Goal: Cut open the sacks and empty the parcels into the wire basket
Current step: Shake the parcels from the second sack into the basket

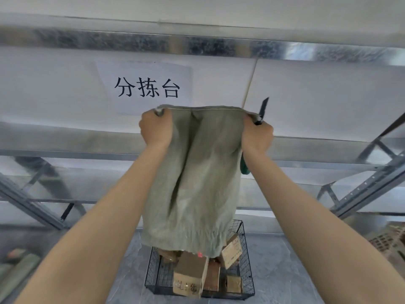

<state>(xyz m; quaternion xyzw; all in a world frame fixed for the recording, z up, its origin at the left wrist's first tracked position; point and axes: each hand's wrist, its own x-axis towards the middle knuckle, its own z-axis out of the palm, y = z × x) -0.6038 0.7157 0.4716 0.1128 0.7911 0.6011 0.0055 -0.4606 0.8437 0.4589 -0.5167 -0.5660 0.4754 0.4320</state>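
Sack [197,172] hangs at frame centre, held by its top corners: left hand [155,128] and right hand [257,134], fingers clenched, the right also grasping a knife [264,106]. Below, parcels [189,275] fill the wire basket [248,279] on the floor [285,270].

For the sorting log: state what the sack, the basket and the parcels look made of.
Sack: grey-green woven fabric, perhaps plastic weave, matte; hangs in soft folds.
Basket: thin black wire, probably coated metal; open grid.
Parcels: matte brown cardboard, sharp box edges.
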